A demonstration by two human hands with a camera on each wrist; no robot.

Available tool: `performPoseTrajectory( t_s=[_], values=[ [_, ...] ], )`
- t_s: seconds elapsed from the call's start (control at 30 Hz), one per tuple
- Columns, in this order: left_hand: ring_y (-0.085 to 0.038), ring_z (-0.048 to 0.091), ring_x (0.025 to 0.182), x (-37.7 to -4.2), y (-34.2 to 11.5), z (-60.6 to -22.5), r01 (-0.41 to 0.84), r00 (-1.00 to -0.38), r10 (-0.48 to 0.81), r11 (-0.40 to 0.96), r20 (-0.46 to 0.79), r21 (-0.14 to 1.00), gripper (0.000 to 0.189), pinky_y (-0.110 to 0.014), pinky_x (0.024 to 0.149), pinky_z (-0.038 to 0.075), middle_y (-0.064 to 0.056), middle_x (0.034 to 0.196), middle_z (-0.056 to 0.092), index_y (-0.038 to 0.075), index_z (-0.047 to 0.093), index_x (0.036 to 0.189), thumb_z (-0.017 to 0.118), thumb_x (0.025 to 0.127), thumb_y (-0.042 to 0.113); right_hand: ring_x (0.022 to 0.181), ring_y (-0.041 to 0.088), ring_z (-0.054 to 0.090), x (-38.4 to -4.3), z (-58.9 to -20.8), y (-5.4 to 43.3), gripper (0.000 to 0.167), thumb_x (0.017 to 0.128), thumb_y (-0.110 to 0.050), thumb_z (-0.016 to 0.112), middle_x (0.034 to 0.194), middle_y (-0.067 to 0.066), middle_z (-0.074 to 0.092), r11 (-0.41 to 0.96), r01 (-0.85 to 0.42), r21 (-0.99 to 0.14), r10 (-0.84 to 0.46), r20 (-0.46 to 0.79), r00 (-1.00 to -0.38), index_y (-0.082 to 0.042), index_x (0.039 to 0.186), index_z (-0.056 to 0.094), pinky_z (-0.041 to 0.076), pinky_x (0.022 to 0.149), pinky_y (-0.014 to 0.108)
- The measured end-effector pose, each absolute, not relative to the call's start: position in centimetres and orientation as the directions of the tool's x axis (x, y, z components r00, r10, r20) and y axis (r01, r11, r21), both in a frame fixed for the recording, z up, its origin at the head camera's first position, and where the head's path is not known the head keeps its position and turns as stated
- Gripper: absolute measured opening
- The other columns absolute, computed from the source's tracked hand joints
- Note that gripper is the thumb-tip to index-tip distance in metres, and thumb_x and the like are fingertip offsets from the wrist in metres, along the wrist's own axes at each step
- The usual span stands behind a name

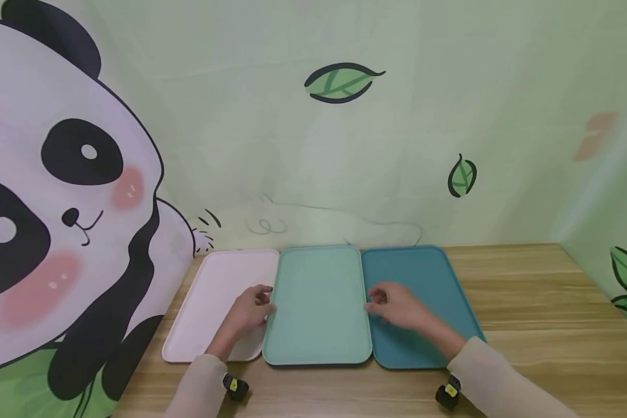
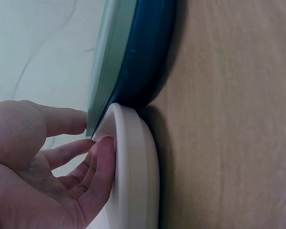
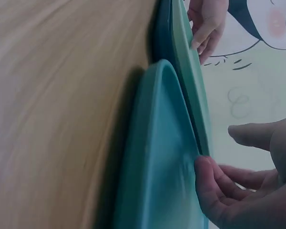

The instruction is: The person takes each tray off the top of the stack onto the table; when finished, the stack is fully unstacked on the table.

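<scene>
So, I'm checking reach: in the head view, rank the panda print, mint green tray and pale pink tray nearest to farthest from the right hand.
1. Mint green tray, just left of the right hand.
2. Pale pink tray, next one left.
3. Panda print, farthest left.

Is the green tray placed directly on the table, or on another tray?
On another: the left wrist view shows a dark blue tray under the green tray.

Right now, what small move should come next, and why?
Probably the right hand should lower its thumb onto the mint tray: the right wrist view shows that thumb clear of the rim, while the left hand has its thumb at the opposite rim.
</scene>
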State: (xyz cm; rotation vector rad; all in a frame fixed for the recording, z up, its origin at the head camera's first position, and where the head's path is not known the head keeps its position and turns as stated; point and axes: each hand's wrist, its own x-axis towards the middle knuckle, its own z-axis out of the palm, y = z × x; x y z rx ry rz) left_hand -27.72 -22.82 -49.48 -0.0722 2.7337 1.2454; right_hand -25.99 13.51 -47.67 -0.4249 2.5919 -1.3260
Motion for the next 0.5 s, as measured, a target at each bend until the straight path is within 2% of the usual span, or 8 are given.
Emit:
performPoseTrajectory(
  t_s=[0.2, 0.3, 0.43, 0.5],
  values=[
    [-0.025, 0.065, 0.094, -27.8, -22.8, -49.7, -0.106, -0.988, 0.015, 0.665, -0.154, 0.740, 0.048, -0.035, 0.074, 0.062, -0.015, 0.114, 0.063, -0.001, 0.059, 0.144, 0.069, 0.097, 0.005, 0.073, 0.017, 0.057, -26.1, -48.4, 11.9, 0.045, 0.093, -0.012, 0.080, 0.088, 0.004, 0.062, 0.662, -0.206, -0.721, -0.296, 0.001, -0.955, 0.010, 0.128, 0.063, 0.050, 0.067, 0.034],
    [-0.025, 0.065, 0.095, -27.9, -22.8, -49.7, -0.112, -0.986, 0.016, 0.666, -0.164, 0.738, 0.049, -0.035, 0.075, 0.062, -0.015, 0.115, 0.063, -0.001, 0.058, 0.145, 0.069, 0.098, 0.006, 0.074, 0.019, 0.052, -25.9, -48.4, 11.5, 0.042, 0.089, -0.008, 0.082, 0.084, 0.005, 0.058, 0.682, -0.239, -0.691, -0.303, 0.031, -0.953, 0.011, 0.122, 0.063, 0.046, 0.068, 0.035],
    [-0.026, 0.065, 0.099, -27.8, -22.9, -49.6, -0.112, -0.986, 0.021, 0.647, -0.165, 0.754, 0.049, -0.036, 0.076, 0.063, -0.015, 0.115, 0.063, -0.001, 0.058, 0.145, 0.070, 0.098, 0.006, 0.072, 0.020, 0.049, -25.8, -48.7, 11.2, 0.036, 0.088, -0.001, 0.077, 0.080, 0.006, 0.054, 0.676, -0.268, -0.686, -0.305, 0.071, -0.950, 0.011, 0.118, 0.063, 0.042, 0.066, 0.036],
    [-0.027, 0.064, 0.101, -27.7, -22.9, -49.5, -0.110, -0.986, 0.025, 0.635, -0.163, 0.764, 0.048, -0.037, 0.076, 0.063, -0.015, 0.115, 0.063, -0.001, 0.059, 0.145, 0.070, 0.098, 0.006, 0.073, 0.020, 0.047, -25.7, -48.8, 11.2, 0.039, 0.087, 0.002, 0.074, 0.081, 0.006, 0.053, 0.670, -0.270, -0.691, -0.295, 0.087, -0.952, 0.013, 0.122, 0.063, 0.042, 0.067, 0.035]
  ],
)
